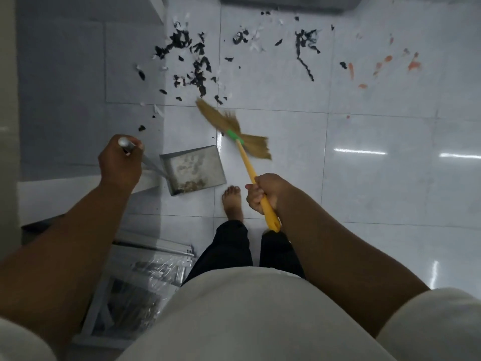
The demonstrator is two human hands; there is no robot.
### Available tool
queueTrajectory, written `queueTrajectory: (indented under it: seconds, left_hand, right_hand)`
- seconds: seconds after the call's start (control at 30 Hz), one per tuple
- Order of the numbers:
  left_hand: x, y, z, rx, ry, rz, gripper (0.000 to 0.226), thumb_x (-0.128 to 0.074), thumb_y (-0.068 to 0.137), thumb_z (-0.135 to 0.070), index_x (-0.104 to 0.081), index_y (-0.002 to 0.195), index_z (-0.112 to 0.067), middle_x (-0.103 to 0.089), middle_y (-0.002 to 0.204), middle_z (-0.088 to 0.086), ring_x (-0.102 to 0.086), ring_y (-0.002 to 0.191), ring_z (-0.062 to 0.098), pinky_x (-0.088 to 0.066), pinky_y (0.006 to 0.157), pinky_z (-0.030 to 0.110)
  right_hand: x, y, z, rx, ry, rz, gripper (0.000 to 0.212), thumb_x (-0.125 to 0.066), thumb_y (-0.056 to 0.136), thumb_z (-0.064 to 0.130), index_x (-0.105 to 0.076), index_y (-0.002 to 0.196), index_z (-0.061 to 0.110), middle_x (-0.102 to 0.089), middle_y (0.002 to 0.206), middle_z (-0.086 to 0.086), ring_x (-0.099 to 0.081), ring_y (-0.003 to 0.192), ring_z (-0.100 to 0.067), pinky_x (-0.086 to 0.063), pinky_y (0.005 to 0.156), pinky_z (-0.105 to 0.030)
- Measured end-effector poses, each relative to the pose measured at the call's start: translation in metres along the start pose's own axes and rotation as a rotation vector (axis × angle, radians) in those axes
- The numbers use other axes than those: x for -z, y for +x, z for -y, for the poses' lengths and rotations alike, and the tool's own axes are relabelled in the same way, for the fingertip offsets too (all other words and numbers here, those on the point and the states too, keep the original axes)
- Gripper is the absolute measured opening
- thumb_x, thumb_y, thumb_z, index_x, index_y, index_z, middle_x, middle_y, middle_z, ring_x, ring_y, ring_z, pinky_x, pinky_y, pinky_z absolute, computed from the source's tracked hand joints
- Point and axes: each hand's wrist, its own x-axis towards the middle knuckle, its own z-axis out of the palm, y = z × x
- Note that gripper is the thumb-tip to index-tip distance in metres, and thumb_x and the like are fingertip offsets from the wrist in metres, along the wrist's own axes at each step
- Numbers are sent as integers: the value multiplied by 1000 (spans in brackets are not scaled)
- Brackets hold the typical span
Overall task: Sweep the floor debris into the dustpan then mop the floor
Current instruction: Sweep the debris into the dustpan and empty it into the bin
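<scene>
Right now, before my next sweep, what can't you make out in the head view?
Head view:
- Yellow-handled straw broom: bristles motion-blurred; floor contact unclear.
- Grey metal dustpan: its thin shaft is blurred below the left hand.
- Orange marks on the white tiles: too small to tell stains from scraps.
- Grey object at the top edge: cut off by the frame.

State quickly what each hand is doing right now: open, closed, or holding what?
Left hand: closed round the dustpan handle.
Right hand: closed round the yellow broom handle.
</scene>
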Motion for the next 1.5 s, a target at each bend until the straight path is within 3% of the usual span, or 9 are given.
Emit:
queueTrajectory:
  seconds: [0.2,0.3,0.57,0.77,0.87,0.97,1.17,1.4,1.5]
  left_hand:
    - [5,13,-29,37,-65,4,22,-65,91,-6,-57,80,-24,-61,89,0,-56,92,12,-46,86,21]
    - [-3,20,-52,26,-141,19,35,-64,90,0,-53,75,-30,-58,81,-7,-55,93,15,-46,87,17]
    - [-70,31,-132,31,-205,73,34,-66,89,-1,-54,75,-29,-58,82,-10,-56,94,14,-45,80,5]
    - [-139,47,-200,41,-232,93,15,-66,90,-1,-58,85,-13,-60,95,9,-56,93,15,-47,88,15]
    - [-174,57,-229,90,-313,122,14,-62,90,6,-57,86,-7,-58,88,7,-54,92,19,-47,92,27]
    - [-205,67,-252,128,-409,124,28,-58,90,12,-54,79,-14,-56,87,7,-51,93,24,-44,92,36]
    - [-254,84,-269,73,-297,70,23,-65,91,-4,-57,79,-23,-59,91,11,-55,89,20,-48,88,37]
    - [-272,98,-276,29,-254,109,19,-69,87,-13,-59,81,-27,-63,92,10,-58,89,23,-50,94,49]
    - [-275,102,-280,2,-199,144,19,-70,85,-16,-58,79,-29,-63,84,3,-59,84,20,-52,87,42]
  right_hand:
    - [-1,-51,21,119,-80,-109,32,-35,103,31,-52,90,7,-39,50,3,-32,33,-7,-27,30,-16]
    - [11,-76,43,199,-88,-170,31,-34,103,31,-51,89,8,-38,51,3,-30,33,-7,-26,31,-15]
    - [53,-129,142,341,-92,-245,33,-33,104,29,-48,83,9,-35,52,3,-29,33,-6,-25,32,-13]
    - [83,-156,255,424,-138,-223,29,-32,103,28,-49,88,10,-37,50,4,-29,33,-7,-25,33,-15]
    - [95,-162,315,462,-186,-242,29,-32,103,28,-49,89,9,-38,53,3,-28,36,-7,-25,34,-15]
    - [102,-159,372,454,-257,-301,29,-32,102,27,-48,85,10,-36,55,4,-27,36,-7,-23,36,-15]
    - [117,-129,453,377,-393,-405,34,-32,102,28,-47,77,11,-35,54,3,-29,35,-6,-23,38,-14]
    - [119,-109,425,274,-298,-184,28,-37,102,32,-51,94,9,-39,48,3,-30,35,-5,-25,33,-14]
    - [125,-126,392,297,-332,-152,28,-40,102,33,-52,96,9,-41,49,3,-32,35,-6,-27,34,-14]
